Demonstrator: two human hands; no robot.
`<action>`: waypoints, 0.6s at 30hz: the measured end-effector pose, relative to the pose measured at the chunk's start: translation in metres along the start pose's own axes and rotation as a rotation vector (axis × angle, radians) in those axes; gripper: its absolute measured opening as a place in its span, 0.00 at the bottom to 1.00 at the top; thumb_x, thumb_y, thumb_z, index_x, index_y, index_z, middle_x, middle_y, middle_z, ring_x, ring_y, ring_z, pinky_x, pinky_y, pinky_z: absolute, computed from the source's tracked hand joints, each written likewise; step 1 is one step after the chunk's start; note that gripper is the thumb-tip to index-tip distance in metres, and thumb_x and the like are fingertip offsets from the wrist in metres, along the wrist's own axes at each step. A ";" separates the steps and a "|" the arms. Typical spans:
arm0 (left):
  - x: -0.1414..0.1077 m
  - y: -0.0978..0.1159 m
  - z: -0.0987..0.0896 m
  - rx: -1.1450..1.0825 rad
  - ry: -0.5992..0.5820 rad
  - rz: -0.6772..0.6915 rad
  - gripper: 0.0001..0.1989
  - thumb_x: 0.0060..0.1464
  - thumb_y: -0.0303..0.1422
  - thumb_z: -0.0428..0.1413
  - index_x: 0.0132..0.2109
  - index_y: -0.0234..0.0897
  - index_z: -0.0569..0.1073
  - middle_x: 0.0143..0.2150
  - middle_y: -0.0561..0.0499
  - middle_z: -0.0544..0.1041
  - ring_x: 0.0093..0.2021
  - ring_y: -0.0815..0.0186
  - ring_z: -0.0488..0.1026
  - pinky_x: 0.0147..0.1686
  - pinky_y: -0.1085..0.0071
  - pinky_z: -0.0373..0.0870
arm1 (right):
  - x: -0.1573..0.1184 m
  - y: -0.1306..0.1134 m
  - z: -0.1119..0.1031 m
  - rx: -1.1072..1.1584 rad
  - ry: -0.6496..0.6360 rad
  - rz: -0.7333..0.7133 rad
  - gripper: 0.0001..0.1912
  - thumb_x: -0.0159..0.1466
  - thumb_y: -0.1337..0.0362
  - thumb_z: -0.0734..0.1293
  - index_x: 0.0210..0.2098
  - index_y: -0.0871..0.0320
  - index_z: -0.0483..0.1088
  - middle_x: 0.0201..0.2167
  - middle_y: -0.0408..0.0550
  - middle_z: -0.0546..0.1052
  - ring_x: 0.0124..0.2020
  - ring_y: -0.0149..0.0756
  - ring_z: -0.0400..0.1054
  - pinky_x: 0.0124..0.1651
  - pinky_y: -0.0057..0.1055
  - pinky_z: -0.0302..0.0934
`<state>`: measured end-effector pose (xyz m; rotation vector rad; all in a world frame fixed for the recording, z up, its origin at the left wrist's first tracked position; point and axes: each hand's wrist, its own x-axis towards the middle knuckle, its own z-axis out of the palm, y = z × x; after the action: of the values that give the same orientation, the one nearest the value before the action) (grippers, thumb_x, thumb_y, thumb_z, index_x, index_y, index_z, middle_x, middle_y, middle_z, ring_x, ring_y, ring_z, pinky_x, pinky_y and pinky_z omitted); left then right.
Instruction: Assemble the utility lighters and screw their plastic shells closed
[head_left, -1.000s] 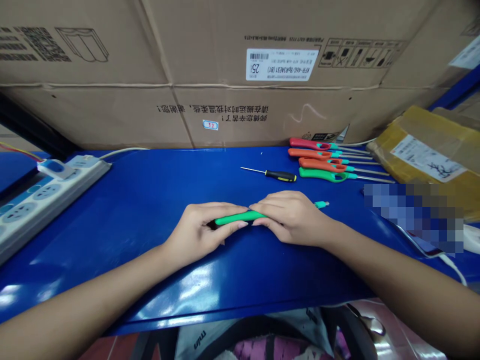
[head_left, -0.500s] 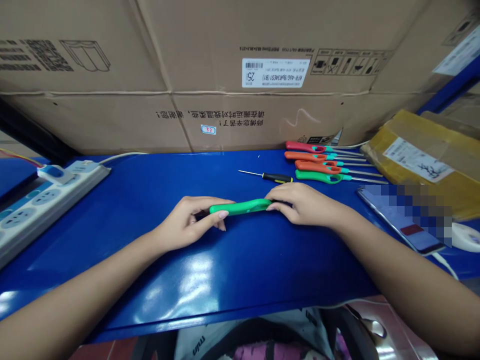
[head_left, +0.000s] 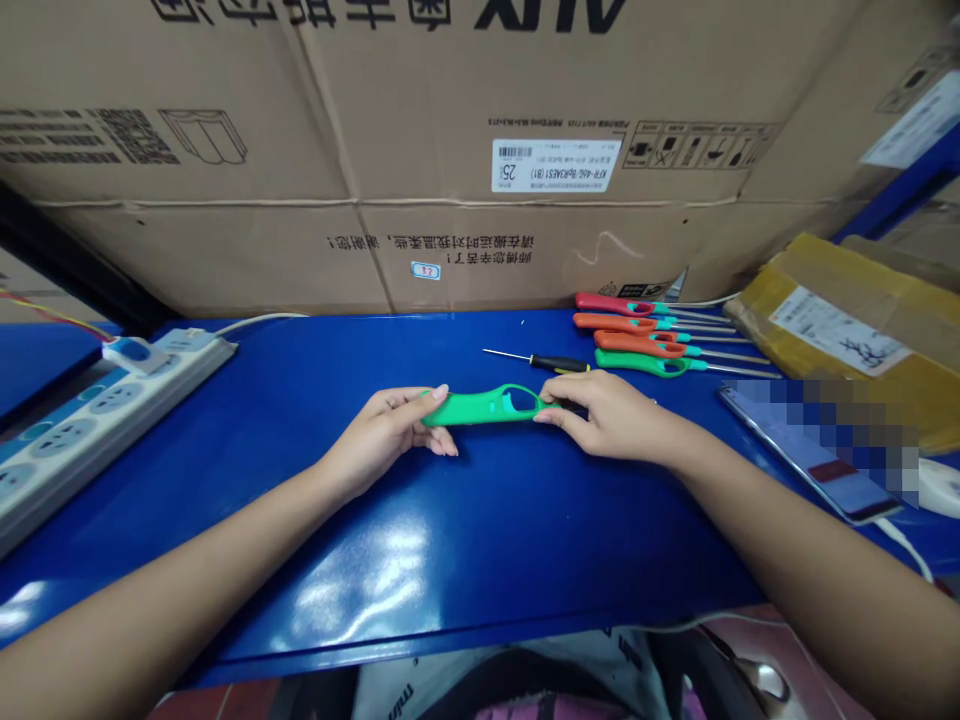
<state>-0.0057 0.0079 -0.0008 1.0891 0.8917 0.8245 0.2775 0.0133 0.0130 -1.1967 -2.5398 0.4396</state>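
Note:
A green long-necked lighter (head_left: 472, 407) is held level over the blue tabletop between both my hands. My left hand (head_left: 397, 425) pinches the handle's left end, thumb on top and fingers beneath. At the trigger-loop end, my right hand (head_left: 592, 408) grips with thumb and fingertips; the metal neck is hidden behind that hand. The turquoise trigger shows inside the loop. Just beyond my right hand lies a screwdriver (head_left: 559, 364) with a black and yellow handle, its thin shaft pointing left.
Several more lighters (head_left: 626, 324), red, orange and green, lie side by side at the back right. A yellow-taped parcel (head_left: 825, 330) and a phone (head_left: 795, 450) with a cable are on the right. A power strip (head_left: 97, 425) runs along the left. A large cardboard box (head_left: 420, 130) stands behind.
The green lighter has been rolled between my hands, so its broad side and open trigger loop now face me. My left thumb has moved up onto its top. The camera view has tilted slightly upward.

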 end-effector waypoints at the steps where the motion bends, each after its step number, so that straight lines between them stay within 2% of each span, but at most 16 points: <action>1: 0.000 0.001 0.001 -0.045 0.009 -0.020 0.21 0.54 0.46 0.68 0.39 0.28 0.82 0.25 0.44 0.82 0.24 0.67 0.79 0.29 0.78 0.77 | 0.000 0.001 0.000 -0.001 0.014 0.005 0.12 0.71 0.59 0.64 0.33 0.57 0.71 0.31 0.46 0.77 0.31 0.35 0.67 0.35 0.30 0.54; 3: 0.001 0.001 0.002 -0.123 0.025 -0.041 0.21 0.55 0.46 0.67 0.42 0.28 0.83 0.33 0.41 0.85 0.30 0.65 0.82 0.36 0.75 0.80 | 0.000 0.004 0.000 -0.017 0.045 0.011 0.08 0.70 0.60 0.66 0.37 0.57 0.73 0.34 0.46 0.78 0.33 0.36 0.70 0.36 0.30 0.55; 5: 0.001 0.001 0.002 -0.123 0.028 -0.005 0.21 0.57 0.45 0.66 0.45 0.29 0.83 0.44 0.39 0.85 0.40 0.62 0.84 0.44 0.72 0.81 | 0.000 0.007 0.000 -0.056 0.071 0.002 0.04 0.66 0.63 0.69 0.39 0.56 0.73 0.36 0.46 0.79 0.35 0.36 0.71 0.36 0.30 0.56; 8: -0.001 -0.002 0.000 0.089 0.013 0.122 0.17 0.57 0.39 0.66 0.50 0.33 0.83 0.54 0.42 0.82 0.53 0.58 0.81 0.54 0.68 0.79 | 0.000 0.009 0.001 -0.064 0.066 -0.041 0.06 0.64 0.63 0.70 0.41 0.56 0.73 0.39 0.46 0.79 0.38 0.38 0.72 0.39 0.30 0.59; 11: -0.004 -0.009 -0.001 0.354 -0.043 0.217 0.21 0.57 0.36 0.66 0.56 0.35 0.80 0.58 0.44 0.80 0.59 0.56 0.78 0.60 0.63 0.75 | 0.000 0.006 0.003 0.017 0.020 -0.076 0.14 0.65 0.54 0.71 0.46 0.56 0.73 0.42 0.47 0.80 0.42 0.40 0.74 0.43 0.32 0.61; 14: -0.005 -0.014 -0.001 0.529 -0.065 0.286 0.24 0.59 0.37 0.63 0.60 0.34 0.76 0.60 0.43 0.78 0.60 0.55 0.77 0.60 0.61 0.75 | 0.000 0.002 0.007 0.075 -0.011 -0.087 0.11 0.70 0.56 0.67 0.45 0.56 0.74 0.41 0.47 0.80 0.40 0.38 0.74 0.43 0.32 0.61; 16: -0.006 -0.015 -0.001 0.639 -0.035 0.340 0.22 0.61 0.39 0.62 0.59 0.34 0.78 0.58 0.43 0.80 0.56 0.56 0.80 0.56 0.63 0.78 | 0.001 -0.002 0.010 0.066 0.005 -0.072 0.08 0.72 0.61 0.64 0.42 0.56 0.74 0.39 0.46 0.80 0.38 0.37 0.73 0.41 0.32 0.60; 18: -0.006 -0.014 -0.001 0.769 -0.023 0.410 0.18 0.61 0.40 0.61 0.55 0.36 0.81 0.52 0.44 0.83 0.49 0.58 0.82 0.50 0.65 0.79 | 0.001 -0.004 0.013 0.043 0.045 -0.066 0.04 0.70 0.63 0.66 0.39 0.56 0.73 0.37 0.46 0.80 0.37 0.37 0.72 0.40 0.31 0.60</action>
<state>-0.0071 -0.0003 -0.0134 1.9968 1.0099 0.8104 0.2692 0.0096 0.0034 -1.0918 -2.5104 0.4440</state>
